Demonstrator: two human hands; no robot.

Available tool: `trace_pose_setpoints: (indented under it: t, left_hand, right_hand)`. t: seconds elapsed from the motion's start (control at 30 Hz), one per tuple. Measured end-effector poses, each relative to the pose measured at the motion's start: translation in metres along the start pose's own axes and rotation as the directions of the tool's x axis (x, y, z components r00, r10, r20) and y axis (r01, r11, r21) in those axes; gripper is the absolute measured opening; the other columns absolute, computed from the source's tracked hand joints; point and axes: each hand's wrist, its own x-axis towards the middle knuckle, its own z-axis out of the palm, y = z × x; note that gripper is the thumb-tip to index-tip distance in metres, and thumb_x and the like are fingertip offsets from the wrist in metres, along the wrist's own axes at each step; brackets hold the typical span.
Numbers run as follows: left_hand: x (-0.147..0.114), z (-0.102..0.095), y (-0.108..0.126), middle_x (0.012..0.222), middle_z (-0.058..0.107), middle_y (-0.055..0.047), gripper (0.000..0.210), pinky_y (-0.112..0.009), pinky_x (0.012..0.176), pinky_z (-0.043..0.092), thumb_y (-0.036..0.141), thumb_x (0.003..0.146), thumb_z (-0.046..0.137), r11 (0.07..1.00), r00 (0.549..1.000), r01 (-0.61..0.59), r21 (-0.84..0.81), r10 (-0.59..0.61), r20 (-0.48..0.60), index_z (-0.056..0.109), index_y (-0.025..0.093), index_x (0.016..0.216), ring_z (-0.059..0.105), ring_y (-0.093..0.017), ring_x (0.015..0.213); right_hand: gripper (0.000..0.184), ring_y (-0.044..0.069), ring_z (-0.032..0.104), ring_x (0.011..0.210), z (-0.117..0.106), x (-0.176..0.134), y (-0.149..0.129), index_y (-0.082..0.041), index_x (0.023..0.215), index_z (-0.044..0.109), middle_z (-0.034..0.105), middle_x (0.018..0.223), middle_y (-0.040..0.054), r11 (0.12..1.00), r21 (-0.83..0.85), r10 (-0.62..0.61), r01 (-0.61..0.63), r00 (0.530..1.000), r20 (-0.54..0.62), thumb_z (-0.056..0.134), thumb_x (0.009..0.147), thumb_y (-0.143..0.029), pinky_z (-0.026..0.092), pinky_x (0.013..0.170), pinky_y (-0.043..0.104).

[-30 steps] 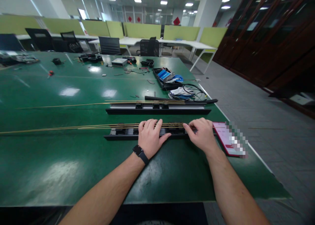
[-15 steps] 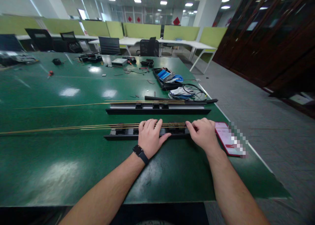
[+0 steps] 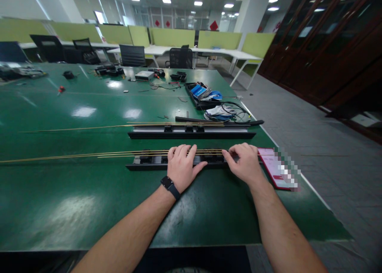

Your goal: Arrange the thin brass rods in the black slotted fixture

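Several thin gold-coloured rods (image 3: 119, 154) lie lengthwise over a black and silver rail (image 3: 155, 159) with dark blocks in it. Spread across the rods and rail, my left hand (image 3: 182, 165) has its fingers stretched forward and its thumb out to the right. At the rods' right end my right hand (image 3: 244, 161) is closed, thumb and fingers bent together round a thin rod whose length shows beyond the knuckles; the exact contact is partly hidden. A red-edged phone (image 3: 274, 167) lies beside this hand, under the rod's line.
A second rail (image 3: 191, 135) with more gold rods lies behind. Farther back are a black strip (image 3: 256, 122), white gloves with cables (image 3: 222, 112) and a black tray (image 3: 197, 102) of blue items. The table's right edge (image 3: 313, 189) runs past the phone.
My right hand has shifted slightly left along the rods, showing more of the phone and a stretch of rod over it. My left hand has stayed in place.
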Motion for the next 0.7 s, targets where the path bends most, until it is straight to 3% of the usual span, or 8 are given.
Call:
trace_pose_setpoints:
  t: [0.7]
  left_hand:
    - [0.0002,0.0002,-0.0007,0.128,0.071,-0.013,0.056,-0.049,0.107,0.036,0.059,0.094,0.067,1.000,1.000,-0.002,-0.010,0.003,0.012,0.065,0.019,0.134,0.062,-0.030,0.124]
  right_hand:
    - [0.046,0.020,0.053,0.076,0.0017,0.0008,0.0049,-0.021,0.063,0.057,0.064,0.065,0.0019,0.991,-0.125,0.056,-0.055,0.998,0.007,0.054,0.102,-0.047,0.028,0.082,0.040]
